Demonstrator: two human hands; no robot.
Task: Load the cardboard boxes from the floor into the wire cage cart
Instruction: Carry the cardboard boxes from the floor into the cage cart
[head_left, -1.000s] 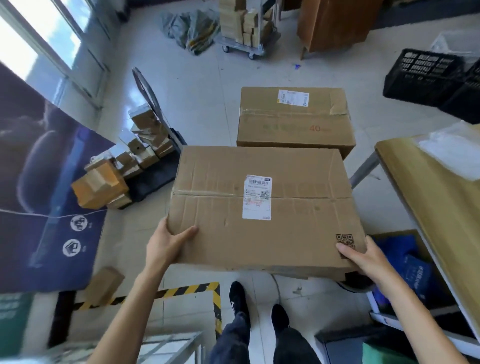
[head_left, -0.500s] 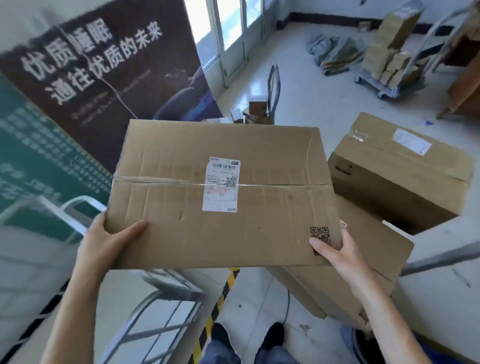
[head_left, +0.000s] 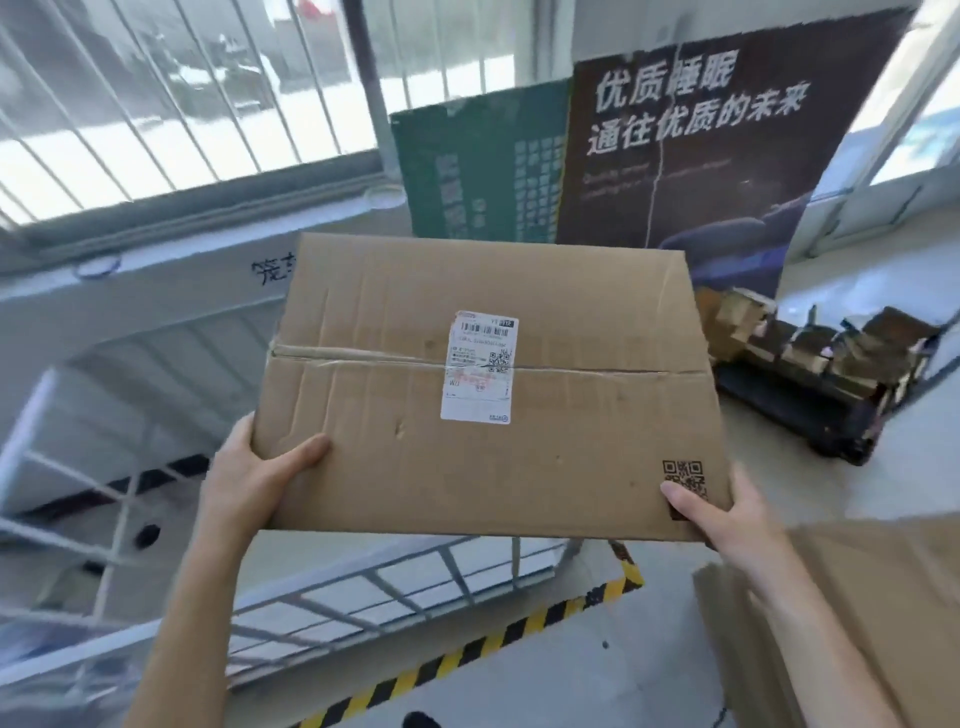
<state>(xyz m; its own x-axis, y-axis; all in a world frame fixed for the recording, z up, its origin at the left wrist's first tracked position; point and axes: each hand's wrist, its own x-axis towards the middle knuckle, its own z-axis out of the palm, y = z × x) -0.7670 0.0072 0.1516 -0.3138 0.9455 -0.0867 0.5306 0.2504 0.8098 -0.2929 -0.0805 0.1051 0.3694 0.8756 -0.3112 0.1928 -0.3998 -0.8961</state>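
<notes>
Gripping a large cardboard box (head_left: 488, 395) by its two near corners, both hands hold it up in the air. The left hand (head_left: 254, 478) has its thumb lying flat on the top face. The right hand (head_left: 727, 514) sets its thumb just beside a printed QR code (head_left: 684, 475). The remaining fingers of both hands are curled under the box and hidden. A taped seam runs across the lid beyond both thumbs, with a white shipping label (head_left: 480, 366) stuck over it.

Below and to the left of the left hand's fingers stands the wire cage cart (head_left: 363, 587). Its near barred wall lies under the box's near edge, and its inside is too blurred to read.

Just outside the right wrist sits another cardboard box (head_left: 857, 597). Well beyond the right thumb, a low black trolley (head_left: 810, 415) carries several small brown cartons (head_left: 800, 353). Yellow-and-black floor tape (head_left: 493, 639) runs beneath the forearms.
</notes>
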